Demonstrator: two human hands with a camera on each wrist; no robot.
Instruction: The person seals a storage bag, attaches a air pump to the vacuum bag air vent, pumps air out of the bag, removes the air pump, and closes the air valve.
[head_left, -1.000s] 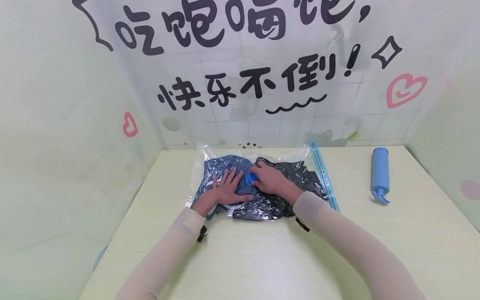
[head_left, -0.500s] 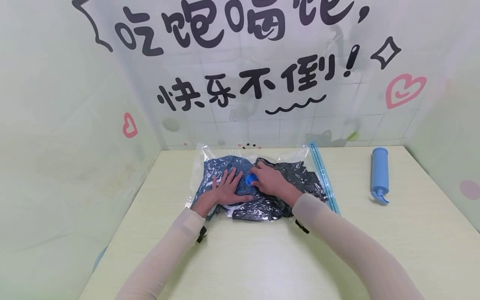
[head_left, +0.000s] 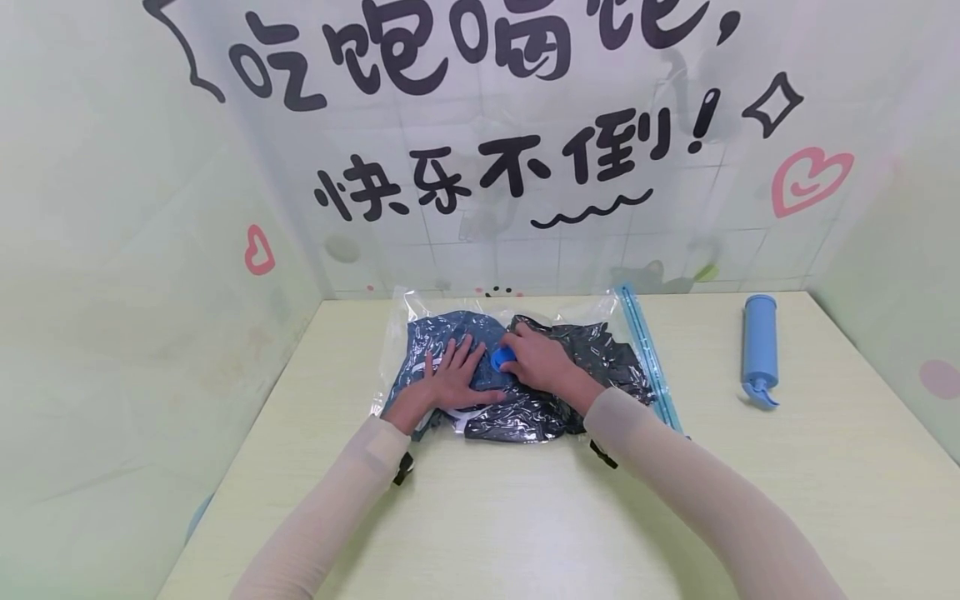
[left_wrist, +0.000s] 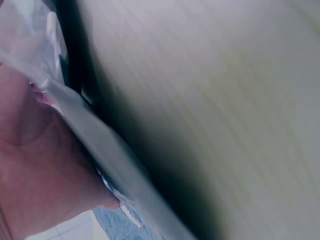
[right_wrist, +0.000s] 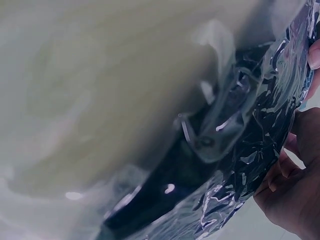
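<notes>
A clear vacuum storage bag (head_left: 400, 321) lies flat on the table, packed with blue and dark clothes. My left hand (head_left: 452, 387) presses on its left part, fingers spread and straight. Beside it, my right hand (head_left: 542, 360) has curled fingers and grips the round blue valve cap (head_left: 502, 359) near the bag's middle; part of the cap is hidden by the fingers. In the left wrist view, the heel of my left hand (left_wrist: 45, 165) lies against the plastic. The right wrist view shows wrinkled film over dark cloth, with my right hand (right_wrist: 295, 190) at the edge.
A blue zip strip (head_left: 649, 354) runs along the bag's right side. Farther right on the table (head_left: 495, 517) lies a blue hand pump (head_left: 761, 346). A printed wall covering (head_left: 480, 258) stands right behind the table, with walls left and right.
The right hand and the blue valve cap have shifted very slightly. The left hand and the bag look unmoved.
</notes>
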